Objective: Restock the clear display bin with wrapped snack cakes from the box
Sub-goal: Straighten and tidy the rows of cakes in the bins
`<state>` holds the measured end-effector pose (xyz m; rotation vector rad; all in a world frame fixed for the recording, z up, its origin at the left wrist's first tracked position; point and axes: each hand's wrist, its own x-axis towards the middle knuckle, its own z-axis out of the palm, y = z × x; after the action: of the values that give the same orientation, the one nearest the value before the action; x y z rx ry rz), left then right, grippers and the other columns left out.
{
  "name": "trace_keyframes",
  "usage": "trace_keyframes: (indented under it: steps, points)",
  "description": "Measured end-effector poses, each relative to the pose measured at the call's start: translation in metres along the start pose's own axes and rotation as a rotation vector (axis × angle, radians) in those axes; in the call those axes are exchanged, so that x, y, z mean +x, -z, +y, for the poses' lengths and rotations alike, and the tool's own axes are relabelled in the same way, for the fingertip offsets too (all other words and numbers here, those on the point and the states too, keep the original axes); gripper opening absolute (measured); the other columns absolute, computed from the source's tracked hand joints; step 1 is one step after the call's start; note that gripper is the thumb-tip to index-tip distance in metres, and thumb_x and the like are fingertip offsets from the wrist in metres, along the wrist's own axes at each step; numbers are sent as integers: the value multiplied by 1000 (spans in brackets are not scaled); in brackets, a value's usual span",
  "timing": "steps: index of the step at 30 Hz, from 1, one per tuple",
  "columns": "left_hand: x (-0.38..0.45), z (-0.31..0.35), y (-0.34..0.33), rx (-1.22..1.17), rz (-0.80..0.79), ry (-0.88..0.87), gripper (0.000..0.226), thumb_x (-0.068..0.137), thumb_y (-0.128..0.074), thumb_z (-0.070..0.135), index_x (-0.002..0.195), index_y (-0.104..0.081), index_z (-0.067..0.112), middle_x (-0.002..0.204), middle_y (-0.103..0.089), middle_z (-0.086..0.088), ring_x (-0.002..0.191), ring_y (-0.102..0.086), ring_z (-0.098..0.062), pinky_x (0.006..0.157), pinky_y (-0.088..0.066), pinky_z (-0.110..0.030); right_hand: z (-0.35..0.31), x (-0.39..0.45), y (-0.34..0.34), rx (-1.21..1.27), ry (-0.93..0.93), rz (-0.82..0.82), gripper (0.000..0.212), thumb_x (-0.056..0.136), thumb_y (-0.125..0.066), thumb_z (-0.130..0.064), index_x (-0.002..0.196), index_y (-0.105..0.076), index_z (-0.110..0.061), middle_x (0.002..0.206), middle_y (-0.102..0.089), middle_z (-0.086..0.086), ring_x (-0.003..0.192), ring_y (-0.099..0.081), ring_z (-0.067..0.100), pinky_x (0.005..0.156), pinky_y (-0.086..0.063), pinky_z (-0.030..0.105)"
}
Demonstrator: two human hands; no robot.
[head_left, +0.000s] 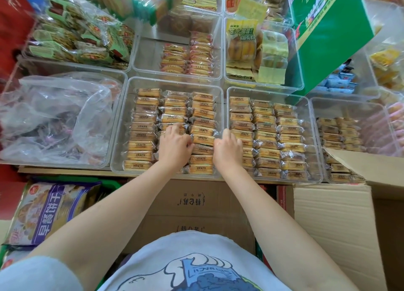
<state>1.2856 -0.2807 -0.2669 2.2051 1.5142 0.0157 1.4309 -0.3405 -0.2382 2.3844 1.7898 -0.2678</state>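
Note:
A clear display bin (122, 124) in the middle holds three rows of wrapped snack cakes (144, 126) in yellow-brown wrappers. My left hand (173, 144) lies on the middle row, fingers curled down onto the cakes there. My right hand (228, 149) sits at the bin's right wall, over the right row, fingers bent; whether it holds a cake is hidden. An open cardboard box (332, 220) stands at the lower right, its inside out of sight.
A second clear bin (314, 137) of the same cakes stands to the right, a bin with a crumpled plastic bag (54, 115) to the left. More snack bins fill the back. A green carton (328, 30) leans at the upper right. Closed cardboard boxes (192, 203) sit below the shelf edge.

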Motion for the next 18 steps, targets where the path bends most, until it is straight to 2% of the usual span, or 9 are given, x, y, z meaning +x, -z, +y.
trace_keyframes:
  steps: [5, 10, 13, 18]
  points:
    - [1, -1, 2, 4, -17, -16, 22, 98, -63, 36, 103, -78, 21, 156, -39, -9, 143, -33, -31, 107, -39, -48, -1, 0, 1, -37, 27, -26, 17, 92, -56, -2, 103, -64, -10, 115, -46, 6, 108, -46, 24, 91, -36, 37]
    - [2, -2, 0, 30, -8, 0, 26, 98, -58, 30, 100, -76, 12, 154, -40, -8, 141, -33, -29, 106, -36, -46, 4, -6, -5, -27, -29, -24, 16, 101, -56, -21, 112, -65, -17, 139, -42, 14, 122, -46, 29, 99, -36, 42]
    - [1, -2, -1, 1, -12, 2, 25, 98, -58, 29, 99, -76, 11, 154, -40, -10, 142, -31, -31, 110, -34, -49, 4, -4, -6, 52, -32, 7, 13, 100, -57, -19, 106, -68, -15, 125, -47, 8, 113, -48, 25, 94, -36, 39]
    - [-6, -3, 9, 55, 10, -84, 24, 99, -59, 29, 97, -76, 12, 155, -40, -6, 146, -24, -29, 113, -25, -49, 5, -2, -9, 143, -53, 173, 6, 93, -64, -10, 90, -69, -10, 104, -52, 6, 92, -49, 22, 81, -34, 36]
